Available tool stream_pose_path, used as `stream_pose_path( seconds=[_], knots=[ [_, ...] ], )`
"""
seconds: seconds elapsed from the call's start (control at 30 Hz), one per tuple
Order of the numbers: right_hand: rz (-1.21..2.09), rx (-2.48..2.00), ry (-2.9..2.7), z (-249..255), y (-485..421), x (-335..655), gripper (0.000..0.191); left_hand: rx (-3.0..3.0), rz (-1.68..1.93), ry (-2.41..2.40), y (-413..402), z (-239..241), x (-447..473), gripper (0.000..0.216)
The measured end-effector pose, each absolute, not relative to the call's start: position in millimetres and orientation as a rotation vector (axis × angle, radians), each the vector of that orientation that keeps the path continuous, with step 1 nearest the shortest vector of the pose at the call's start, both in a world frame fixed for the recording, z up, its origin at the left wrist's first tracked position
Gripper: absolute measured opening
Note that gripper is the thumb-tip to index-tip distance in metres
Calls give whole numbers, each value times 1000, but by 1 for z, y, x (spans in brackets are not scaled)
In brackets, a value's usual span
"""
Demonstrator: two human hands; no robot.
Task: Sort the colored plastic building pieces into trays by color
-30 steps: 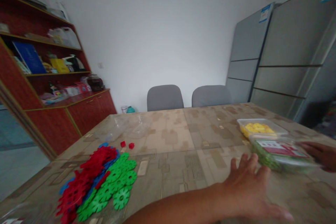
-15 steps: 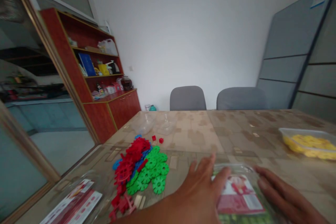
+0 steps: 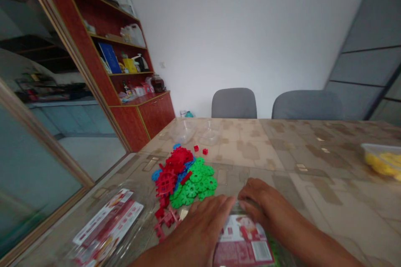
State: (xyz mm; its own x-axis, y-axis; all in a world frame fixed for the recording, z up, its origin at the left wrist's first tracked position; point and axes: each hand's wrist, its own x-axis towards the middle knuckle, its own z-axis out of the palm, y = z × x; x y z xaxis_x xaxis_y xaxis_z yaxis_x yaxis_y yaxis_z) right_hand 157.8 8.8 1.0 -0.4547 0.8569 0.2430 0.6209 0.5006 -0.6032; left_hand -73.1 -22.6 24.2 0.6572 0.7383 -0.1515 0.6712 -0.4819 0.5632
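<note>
A clear plastic box with a red label [image 3: 242, 242] and green pieces inside lies at the table's near edge. My left hand [image 3: 200, 227] rests flat on its left side with the fingers stretched forward. My right hand [image 3: 266, 206] curls over its far right corner, fingertips on the lid. Just beyond the hands lies a pile of red, green and blue snowflake-shaped plastic pieces [image 3: 184, 177]. Two small red bits [image 3: 200, 149] sit past the pile.
Another labelled clear package [image 3: 106, 227] lies at the near left. Two empty clear tubs [image 3: 196, 132] stand further back, and a tub of yellow pieces [image 3: 382, 162] is at the right edge. Two grey chairs [image 3: 234, 103] face the patterned table [image 3: 282, 154]; a red cabinet [image 3: 138, 112] stands left.
The labelled box has been drawn from the right side of the table to the near edge in front of me. Both hands came onto it, and the view turned left.
</note>
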Motion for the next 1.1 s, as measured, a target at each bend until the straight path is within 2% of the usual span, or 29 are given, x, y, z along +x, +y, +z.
stream_pose_path(
  seconds=[0.23, 0.37, 0.53, 0.63, 0.9, 1.1],
  knots=[
    [632, -1121, -2156, 3, 10, 148, 19, 2283, 239, 1086, -30, 40, -79, 97],
    [581, -1099, -2164, -1, 9, 149, 13, 2176, 203, 1114, -29, 51, -89, 91],
    [511, -1155, -2212, -4, 10, 149, 10, 2235, 255, 1276, -10, 43, -102, 40],
    [522, -1160, -2238, -1, 8, 148, 11, 2251, 266, 1330, -1, 36, -102, 24],
    [481, -1148, -2298, 2, 6, 146, 15, 2193, 346, 1362, 3, 33, -98, 12],
    [433, -1114, -2304, 4, 2, 145, 21, 2168, 395, 1346, 3, 29, -99, 13]
  ],
)
